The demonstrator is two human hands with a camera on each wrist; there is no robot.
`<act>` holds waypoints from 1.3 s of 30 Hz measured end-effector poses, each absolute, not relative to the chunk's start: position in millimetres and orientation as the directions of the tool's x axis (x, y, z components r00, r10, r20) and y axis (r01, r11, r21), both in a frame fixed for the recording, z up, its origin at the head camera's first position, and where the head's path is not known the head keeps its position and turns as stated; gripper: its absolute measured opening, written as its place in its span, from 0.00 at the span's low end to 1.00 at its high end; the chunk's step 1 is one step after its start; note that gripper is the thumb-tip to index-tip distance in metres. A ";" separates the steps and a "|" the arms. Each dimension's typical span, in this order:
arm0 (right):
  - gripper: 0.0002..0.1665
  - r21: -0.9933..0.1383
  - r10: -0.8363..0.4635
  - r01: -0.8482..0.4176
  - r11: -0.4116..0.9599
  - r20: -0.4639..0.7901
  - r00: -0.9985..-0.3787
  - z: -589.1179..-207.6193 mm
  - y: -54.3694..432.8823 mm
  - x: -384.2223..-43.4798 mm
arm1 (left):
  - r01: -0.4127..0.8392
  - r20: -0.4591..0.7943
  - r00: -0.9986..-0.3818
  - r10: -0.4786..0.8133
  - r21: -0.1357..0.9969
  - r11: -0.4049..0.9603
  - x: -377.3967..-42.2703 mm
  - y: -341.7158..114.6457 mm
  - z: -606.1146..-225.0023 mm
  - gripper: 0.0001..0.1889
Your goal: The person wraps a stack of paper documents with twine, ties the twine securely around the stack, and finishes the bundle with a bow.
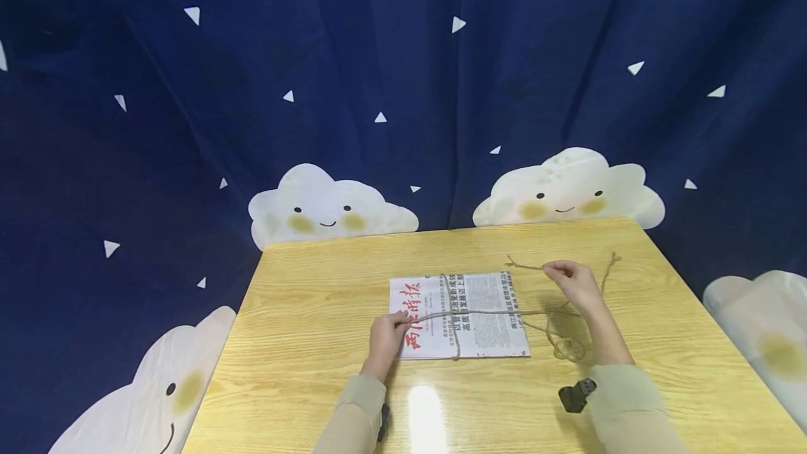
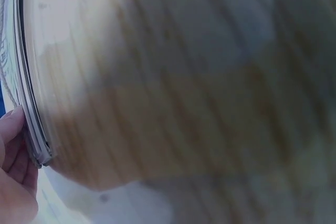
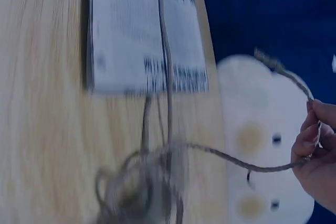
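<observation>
The newspaper stack [image 1: 492, 338] lies flat on the table [image 1: 315, 300], crossed lengthwise and widthwise by cord [image 1: 485, 312]. My hands are apart: my left hand [image 1: 384, 342] pinches the stack's left edge, thumb at the lengthwise strand; my right hand [image 1: 575, 289] pinches the cord near one free end, raised beyond the stack's right edge. Caution: a hard pull on the right could skew the sheets or drag the strand off-centre if the left pinch slackens. The loose coil [image 1: 557, 350] beside the stack could snag into a knot if lifted carelessly.
</observation>
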State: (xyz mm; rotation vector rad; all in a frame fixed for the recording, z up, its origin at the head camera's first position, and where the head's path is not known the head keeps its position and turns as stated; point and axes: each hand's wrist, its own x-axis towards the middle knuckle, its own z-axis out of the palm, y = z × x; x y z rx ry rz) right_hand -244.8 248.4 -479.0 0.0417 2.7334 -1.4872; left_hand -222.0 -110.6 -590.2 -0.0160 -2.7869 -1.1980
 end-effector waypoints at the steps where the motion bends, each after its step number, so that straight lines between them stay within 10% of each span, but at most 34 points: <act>1: 0.25 -0.834 -0.013 0.011 0.551 -0.022 -1.000 -479.4 240.3 -249.5 | 0.046 0.098 -0.995 -0.036 0.726 0.686 -222.0 -110.2 -590.1 0.06; 15: 0.11 -0.716 -0.246 -0.219 0.663 0.068 -0.967 -498.0 161.1 -306.4 | 0.038 0.089 -0.995 -0.039 0.725 0.688 -222.9 -110.5 -590.4 0.05; 25: 0.21 -0.625 -0.468 -0.466 0.626 0.177 -0.866 -555.7 138.6 -354.1 | 0.047 0.102 -0.994 -0.039 0.723 0.689 -223.3 -109.9 -590.1 0.04; 30: 0.20 -0.598 -0.467 -0.373 0.709 -0.002 -0.884 -559.6 126.9 -366.8 | 0.050 0.104 -0.994 -0.037 0.718 0.694 -223.5 -109.8 -591.1 0.03; 35: 0.16 -0.422 -0.431 -0.336 0.842 -0.152 -0.890 -522.9 104.5 -350.7 | 0.047 0.096 -0.995 -0.034 0.727 0.685 -223.4 -110.1 -593.4 0.04; 39: 0.17 -0.291 -0.563 -0.547 0.785 0.031 -0.826 -592.8 115.0 -394.2 | 0.054 0.107 -0.994 -0.036 0.728 0.683 -223.2 -110.6 -594.6 0.04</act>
